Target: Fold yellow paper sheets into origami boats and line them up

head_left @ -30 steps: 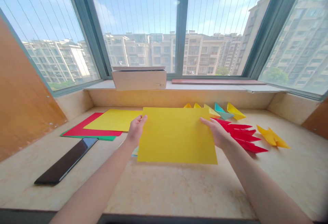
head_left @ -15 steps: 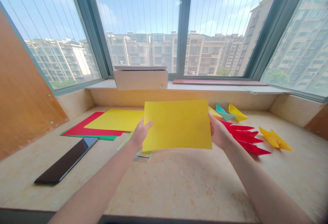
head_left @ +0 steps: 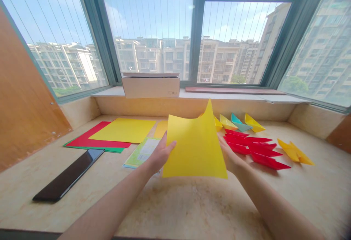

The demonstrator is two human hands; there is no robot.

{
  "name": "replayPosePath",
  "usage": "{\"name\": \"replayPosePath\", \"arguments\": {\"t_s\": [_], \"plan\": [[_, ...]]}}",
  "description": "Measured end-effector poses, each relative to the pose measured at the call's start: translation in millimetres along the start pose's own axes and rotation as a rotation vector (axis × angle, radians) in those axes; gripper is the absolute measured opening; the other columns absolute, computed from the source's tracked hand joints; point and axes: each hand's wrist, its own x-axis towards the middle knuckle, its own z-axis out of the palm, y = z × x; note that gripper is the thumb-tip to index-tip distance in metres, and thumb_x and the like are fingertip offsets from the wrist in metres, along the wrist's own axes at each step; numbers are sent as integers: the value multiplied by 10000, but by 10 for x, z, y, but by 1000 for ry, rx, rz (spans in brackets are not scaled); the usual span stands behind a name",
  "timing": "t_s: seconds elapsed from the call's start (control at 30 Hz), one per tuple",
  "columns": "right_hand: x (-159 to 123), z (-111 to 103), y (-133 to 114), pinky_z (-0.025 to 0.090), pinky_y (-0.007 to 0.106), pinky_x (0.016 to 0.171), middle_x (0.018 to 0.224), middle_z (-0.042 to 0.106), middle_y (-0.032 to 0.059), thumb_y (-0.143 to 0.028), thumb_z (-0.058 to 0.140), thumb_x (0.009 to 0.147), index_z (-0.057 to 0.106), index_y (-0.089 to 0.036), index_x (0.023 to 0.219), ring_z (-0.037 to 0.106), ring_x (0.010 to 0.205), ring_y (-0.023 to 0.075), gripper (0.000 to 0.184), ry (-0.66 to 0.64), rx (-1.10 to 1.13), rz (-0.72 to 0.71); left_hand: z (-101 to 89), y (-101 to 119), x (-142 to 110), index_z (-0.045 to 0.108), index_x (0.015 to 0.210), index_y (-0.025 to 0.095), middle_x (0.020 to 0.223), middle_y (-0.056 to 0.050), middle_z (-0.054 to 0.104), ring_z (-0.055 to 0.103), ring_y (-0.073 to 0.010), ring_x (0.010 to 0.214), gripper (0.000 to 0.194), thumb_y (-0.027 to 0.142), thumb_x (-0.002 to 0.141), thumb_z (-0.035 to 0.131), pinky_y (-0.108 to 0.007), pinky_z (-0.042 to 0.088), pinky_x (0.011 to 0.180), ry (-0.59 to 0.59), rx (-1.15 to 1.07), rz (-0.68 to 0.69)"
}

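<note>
I see a beige marbled counter across the lower frame. Left: black phone; above it, overlapping coloured sheets. Centre-left: green packet, partly hidden, probably plastic-wrapped. Right: red folded boats, yellow folded piece, teal boat.

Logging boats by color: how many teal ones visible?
1: the teal paper boat, between a pale-yellow boat and a bright-yellow boat, beyond the red boats. More could be behind the yellow sheet.
</note>
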Motion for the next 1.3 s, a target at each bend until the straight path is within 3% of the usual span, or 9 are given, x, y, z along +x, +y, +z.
{"name": "replayPosePath", "arguments": {"t_s": [0.1, 0.2, 0.33, 0.53, 0.87, 1.0, 1.1, 1.2, 1.3], "plan": [[-9, 49, 115, 410, 468, 1105, 1527, 438, -16, -399, 696, 867, 324, -422, 1481, 431, 1389, 208, 718, -138, -114, 14, 85, 4, -73, 432, 1451, 257, 1388, -114, 587, 490, -318, 1331, 627, 374, 876, 653, -459, 352, 1128, -182, -73, -17], [-39, 78, 151, 452, 463, 1074, 1548, 403, 6, -336, 729, 847, 226, -429, 1515, 499, 1335, 225, 841, -156, -209, 60, 133, 17, -116, 452, 1436, 288, 1370, -89, 606, 518, -308, 1308, 528, 479, 948, 512, -455, 389, 1100, -260, -198, -59], [-65, 98, 148, 529, 465, 990, 1502, 472, 40, -323, 754, 820, 203, -424, 1525, 589, 1238, 254, 900, -122, -239, 74, 156, 40, -152, 455, 1430, 318, 1360, -59, 618, 538, -290, 1292, 497, 503, 969, 452, -436, 420, 1077, -282, -267, -58], [-49, 126, 173, 548, 458, 972, 1481, 494, 62, -318, 752, 817, 171, -406, 1539, 579, 1252, 265, 931, -104, -272, 34, 123, 85, -189, 389, 1465, 354, 1415, -74, 566, 514, -323, 1309, 572, 439, 930, 572, -455, 451, 1048, -304, -171, -61], [-70, 236, 263, 527, 491, 995, 1517, 441, 68, -258, 829, 717, 203, -393, 1535, 565, 1263, 296, 1039, 1, -302, -116, 205, 104, -173, 395, 1468, 285, 1432, -92, 542, 438, -320, 1369, 565, 326, 936, 581, -462, 405, 1103, -293, -79, 55], [-55, 263, 190, 452, 454, 1082, 1494, 482, 24, -374, 722, 840, 285, -397, 1507, 507, 1328, 254, 798, 79, -164, -177, 208, 94, -183, 372, 1481, 294, 1419, -97, 552, 475, -331, 1333, 572, 360, 945, 562, -456, 462, 1045, -282, -76, 38], [-29, 256, 118, 488, 464, 1042, 1377, 603, 43, -457, 647, 888, 474, -337, 1409, 554, 1280, 285, 562, 79, -54, -83, 214, 102, -211, 414, 1457, 290, 1406, -94, 564, 498, -333, 1310, 549, 375, 938, 573, -438, 485, 1014, -313, -66, 24], [-23, 257, 70, 547, 468, 961, 1232, 697, 73, -438, 699, 853, 566, -286, 1319, 635, 1168, 320, 507, 60, -2, -11, 225, 100, -228, 447, 1430, 284, 1406, -94, 562, 510, -327, 1298, 509, 386, 944, 561, -427, 490, 1003, -328, -68, 26], [-33, 271, 64, 576, 448, 909, 1182, 720, 60, -397, 732, 834, 543, -308, 1327, 676, 1092, 310, 535, 91, -7, -51, 236, 79, -226, 404, 1446, 299, 1420, -94, 547, 519, -312, 1290, 517, 391, 956, 541, -420, 485, 1003, -318, -71, 47]]}}
